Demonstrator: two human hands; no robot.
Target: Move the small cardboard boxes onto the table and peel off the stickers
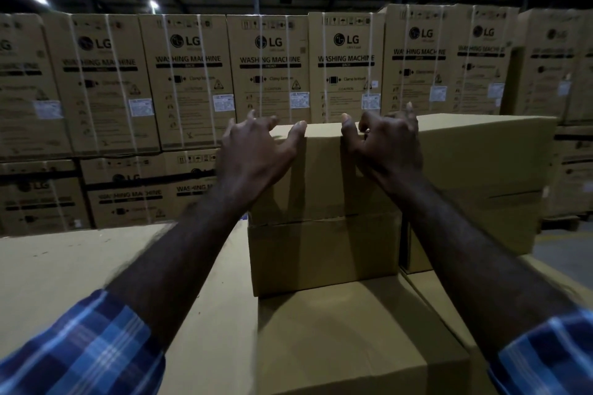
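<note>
We had both hands up on the top cardboard box [324, 170] of the stack, left hand [256, 151] hooked over its top left edge, right hand [385, 144] curled on the top edge just beside it. That box sat on a second box [321, 253], with a taller box [481, 170] touching on the right. Blue plaid sleeves [80, 349] showed low. Strapped LG washing machine cartons [189, 80] walled off the back.

Blurred label print on the washing-machine cartons [269, 74] — both sleeves [80, 349] cut off.
</note>
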